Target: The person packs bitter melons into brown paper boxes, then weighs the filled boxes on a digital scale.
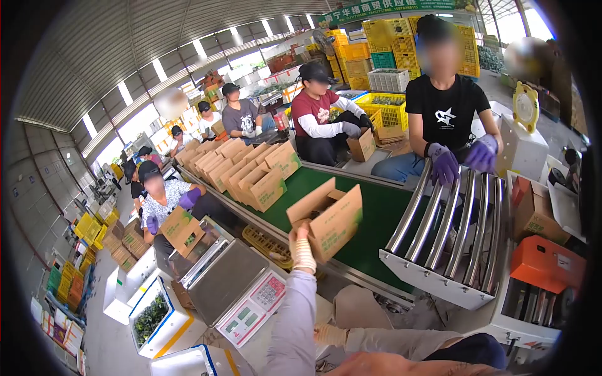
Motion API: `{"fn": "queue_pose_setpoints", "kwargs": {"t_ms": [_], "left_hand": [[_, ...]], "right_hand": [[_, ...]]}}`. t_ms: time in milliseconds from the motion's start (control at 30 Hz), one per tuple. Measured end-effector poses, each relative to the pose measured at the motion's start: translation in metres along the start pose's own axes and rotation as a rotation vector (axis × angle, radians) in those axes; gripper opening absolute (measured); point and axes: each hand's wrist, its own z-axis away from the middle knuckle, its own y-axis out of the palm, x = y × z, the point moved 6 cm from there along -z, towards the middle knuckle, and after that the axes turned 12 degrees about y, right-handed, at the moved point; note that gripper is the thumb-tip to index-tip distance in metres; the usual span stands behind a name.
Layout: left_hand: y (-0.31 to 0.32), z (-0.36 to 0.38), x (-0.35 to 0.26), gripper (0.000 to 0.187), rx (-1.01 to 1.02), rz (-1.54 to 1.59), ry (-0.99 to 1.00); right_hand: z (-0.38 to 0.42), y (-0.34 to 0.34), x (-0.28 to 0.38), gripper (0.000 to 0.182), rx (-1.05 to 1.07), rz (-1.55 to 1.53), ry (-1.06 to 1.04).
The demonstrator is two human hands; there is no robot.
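My left hand, in a cream glove or wrap, grips the near left edge of an open cardboard box with green print. The box is tilted, its top flaps up, over the green conveyor belt. Something dark shows inside it. Low in the view lies my right hand, similarly covered, close beside my left sleeve; its fingers are mostly hidden. A weighing scale with a metal plate stands just left of my left arm.
Rows of open cardboard boxes stand farther up the belt. At its right end is a metal roller section, where a person in purple gloves rests both hands. Foam boxes with green contents sit at the lower left. Several other people line the belt.
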Motion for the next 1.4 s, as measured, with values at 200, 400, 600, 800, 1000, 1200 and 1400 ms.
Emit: {"fn": "queue_pose_setpoints", "kwargs": {"t_ms": [200, 400, 600, 800, 1000, 1200, 1400], "left_hand": [[-0.004, 0.035, 0.086, 0.104, 0.199, -0.710, -0.155], [-0.278, 0.158, -0.108, 0.037, -0.694, -0.441, 0.553], [-0.506, 0.298, -0.081, 0.042, -1.221, -0.667, 0.131], [-0.525, 0.358, 0.074, 0.060, -1.016, -0.739, -0.259], [-0.505, 0.412, 0.108, 0.067, -0.963, -0.925, -0.457], [-0.477, 0.386, 0.094, 0.058, -0.947, -0.603, -0.256], [-0.521, 0.403, 0.196, 0.065, -1.002, 0.283, -0.345]], "right_hand": [[0.003, -0.007, 0.026, 0.025, -0.373, 0.352, -0.034], [0.002, 0.013, 0.040, 0.019, -0.411, 0.810, -0.209], [-0.031, 0.032, 0.015, 0.014, -0.350, 0.980, -0.165], [-0.054, 0.039, 0.004, 0.014, -0.254, 1.350, -0.197], [-0.050, 0.041, 0.004, 0.011, -0.302, 1.275, -0.251], [-0.054, 0.038, 0.003, 0.012, -0.303, 1.290, -0.191], [-0.052, 0.040, 0.008, 0.012, -0.280, 1.304, -0.286]]}}
